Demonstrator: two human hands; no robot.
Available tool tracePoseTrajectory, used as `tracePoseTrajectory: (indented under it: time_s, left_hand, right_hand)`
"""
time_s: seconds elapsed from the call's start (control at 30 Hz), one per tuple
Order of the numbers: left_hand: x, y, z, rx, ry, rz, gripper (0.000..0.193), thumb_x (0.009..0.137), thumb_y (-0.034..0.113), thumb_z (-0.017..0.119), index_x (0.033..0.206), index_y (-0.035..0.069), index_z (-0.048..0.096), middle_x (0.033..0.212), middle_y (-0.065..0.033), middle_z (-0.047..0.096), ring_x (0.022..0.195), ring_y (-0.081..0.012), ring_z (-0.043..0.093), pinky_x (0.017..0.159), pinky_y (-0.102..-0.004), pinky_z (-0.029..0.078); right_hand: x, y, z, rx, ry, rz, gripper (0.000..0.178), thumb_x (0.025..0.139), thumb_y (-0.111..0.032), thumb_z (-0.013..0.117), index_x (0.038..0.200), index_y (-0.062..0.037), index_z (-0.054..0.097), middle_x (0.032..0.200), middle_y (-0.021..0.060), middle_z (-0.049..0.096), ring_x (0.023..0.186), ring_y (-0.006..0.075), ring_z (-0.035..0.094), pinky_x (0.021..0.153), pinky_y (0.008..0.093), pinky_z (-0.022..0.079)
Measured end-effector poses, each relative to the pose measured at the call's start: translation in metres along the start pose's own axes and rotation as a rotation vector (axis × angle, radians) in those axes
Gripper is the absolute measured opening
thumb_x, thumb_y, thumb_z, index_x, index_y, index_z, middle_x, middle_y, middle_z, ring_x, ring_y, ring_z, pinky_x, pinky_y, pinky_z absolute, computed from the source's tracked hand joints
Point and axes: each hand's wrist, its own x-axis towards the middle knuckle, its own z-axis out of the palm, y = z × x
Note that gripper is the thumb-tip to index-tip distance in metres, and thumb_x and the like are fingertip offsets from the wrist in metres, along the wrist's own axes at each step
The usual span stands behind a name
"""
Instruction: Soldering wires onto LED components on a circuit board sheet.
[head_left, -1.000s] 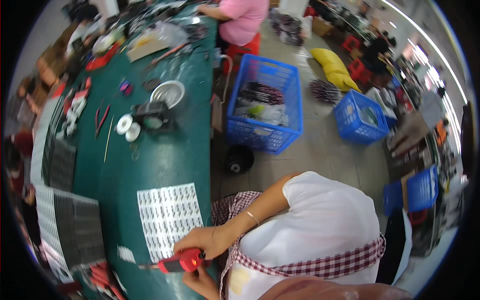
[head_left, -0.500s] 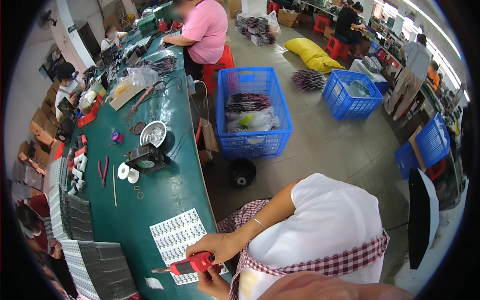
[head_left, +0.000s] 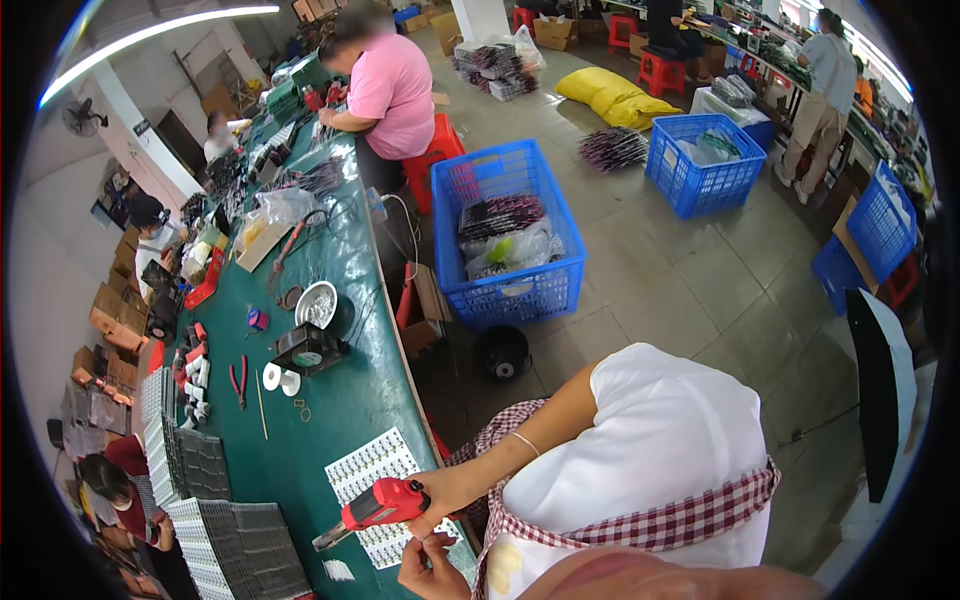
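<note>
My right hand (head_left: pixel 447 497), its arm reaching in with a thin bracelet, is closed round a red and black soldering gun (head_left: pixel 385 503). The metal tip of the gun points left, just off a white panel (head_left: pixel 375 462) with rows of small metal parts. Below the gun, my left hand (head_left: pixel 432 568) has thumb and fingertips pinched together close to the right-hand fingers. Anything in that pinch is too small to make out. A little bundle of thin white strips (head_left: pixel 338 570) lies on the green tabletop left of my left hand.
Stacked panels (head_left: pixel 255 545) line the table's far side. Red-handled pliers (head_left: pixel 238 382), a white spool (head_left: pixel 281 379), a small black fan (head_left: pixel 305 347) and a metal bowl (head_left: pixel 316 304) stand further along. A blue crate (head_left: pixel 510 285) is on the floor; people sit nearby.
The view has tilted, shifting the table. My right hand has turned the soldering gun so its body shows broader. My left hand's fingers have come out from behind it, now pinched.
</note>
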Motion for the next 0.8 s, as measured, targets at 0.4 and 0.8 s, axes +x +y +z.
tracePoseTrajectory:
  time_s: [0.4,0.8]
  left_hand:
    - [-0.016,-0.011,0.007,0.145,-0.014,0.184,0.024,0.096,0.019,0.056,0.089,-0.003,0.062,0.073,-0.0105,0.068,0.064,-0.013,0.061,0.06,-0.0273,0.049]
    - [-0.027,-0.014,0.007,0.239,0.078,0.431,0.02,0.092,0.015,0.06,0.089,-0.004,0.064,0.067,-0.0095,0.066,0.057,-0.015,0.061,0.055,-0.0283,0.049]
  right_hand:
    - [-0.029,-0.01,0.013,-0.17,0.059,-0.067,0.034,0.076,-0.026,0.077,0.092,-0.0031,0.058,0.071,0.0008,0.055,0.066,0.011,0.05,0.06,0.0265,0.041]
    - [-0.05,-0.03,0.022,-0.162,-0.096,-0.115,0.036,0.078,-0.029,0.078,0.094,-0.0041,0.058,0.077,-0.0017,0.056,0.074,0.0093,0.05,0.064,0.0269,0.042]
